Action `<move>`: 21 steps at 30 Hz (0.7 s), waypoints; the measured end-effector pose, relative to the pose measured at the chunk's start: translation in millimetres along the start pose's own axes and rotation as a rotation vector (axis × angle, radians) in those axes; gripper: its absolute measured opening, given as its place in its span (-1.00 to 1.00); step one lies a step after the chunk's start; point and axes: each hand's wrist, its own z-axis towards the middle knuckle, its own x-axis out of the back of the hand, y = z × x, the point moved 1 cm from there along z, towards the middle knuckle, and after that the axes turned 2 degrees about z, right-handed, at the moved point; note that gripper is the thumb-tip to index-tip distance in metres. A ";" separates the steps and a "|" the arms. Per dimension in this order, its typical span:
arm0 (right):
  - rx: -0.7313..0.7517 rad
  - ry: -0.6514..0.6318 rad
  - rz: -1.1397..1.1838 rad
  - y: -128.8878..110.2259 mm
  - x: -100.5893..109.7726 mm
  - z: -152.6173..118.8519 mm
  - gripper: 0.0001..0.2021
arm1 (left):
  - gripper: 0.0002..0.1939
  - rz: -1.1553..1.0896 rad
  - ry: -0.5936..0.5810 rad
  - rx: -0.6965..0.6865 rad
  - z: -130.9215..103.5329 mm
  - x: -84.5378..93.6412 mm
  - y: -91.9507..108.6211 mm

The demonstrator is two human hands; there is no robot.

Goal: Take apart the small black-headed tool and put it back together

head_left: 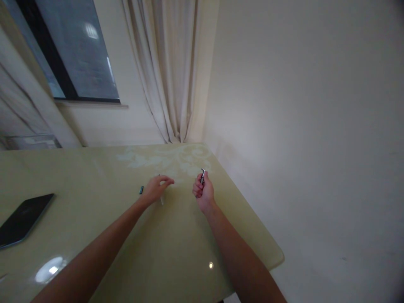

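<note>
My right hand (203, 191) is closed round a small dark and silver tool. Its thin metal end (202, 170) bends to the left above my thumb; my fingers hide most of the rest. To the left, my left hand (154, 188) hovers low over the table, thumb and forefinger tips brought together. Whatever they pinch, if anything, is too small to make out. A short thin white piece (162, 200) shows just below that hand, and I cannot tell whether it is held or lies on the table. A small dark oblong piece (141, 190) rests on the table beside my left wrist.
The pale green glossy table (176, 252) has a rounded right corner and runs along a plain wall (299, 126). A dark flat device, like a closed laptop or tablet (23, 219), lies at the left. Behind the far edge hang curtains (170, 75) beside a window (78, 50).
</note>
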 end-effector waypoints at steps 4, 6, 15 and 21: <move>-0.029 -0.031 -0.030 7.1 -7.6 -4.2 -0.53 | -0.33 0.004 0.125 0.186 -32.3 58.9 -64.9; -0.027 -0.035 -0.076 11.3 -10.6 -6.8 -0.52 | -0.29 0.060 0.136 0.250 -41.3 72.6 -87.8; -0.045 -0.072 -0.255 30.8 -16.4 -15.7 -0.43 | -0.39 0.369 0.022 0.241 -47.3 64.0 -77.4; -0.058 -0.097 -0.314 38.2 -17.5 -18.1 -0.41 | -0.63 0.322 0.175 0.194 -54.9 55.1 -67.2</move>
